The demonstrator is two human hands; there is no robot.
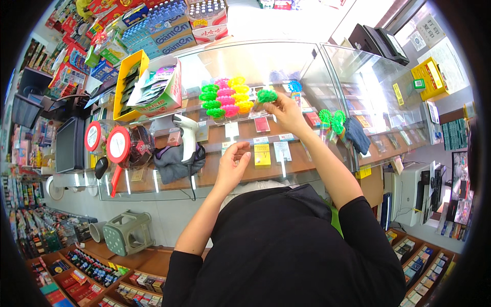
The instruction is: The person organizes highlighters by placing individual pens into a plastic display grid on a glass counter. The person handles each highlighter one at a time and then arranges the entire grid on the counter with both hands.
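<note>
My right hand [287,111] pinches a bright green toy with a petal-shaped plastic top [266,96] above the glass counter. Just left of it stands a tight cluster of similar tops, with green [210,103], pink [226,100] and yellow [241,96] ones in rows. Whatever is beneath these tops is mostly hidden. Loosely curled and holding nothing, my left hand [234,161] hovers near the counter's front. Beyond my right hand is a blue-topped tube [295,86]. Two green-topped tubes [332,122] lie right of my right forearm, beside a dark blue cloth [356,135].
The glass display counter [215,188] shows boxed goods inside. On its left are a white barcode scanner [188,138] on a grey cloth [180,169], red-lidded jars [119,145], a box of packets [159,92] and a yellow tray [132,84]. A plastic stool [124,233] stands below.
</note>
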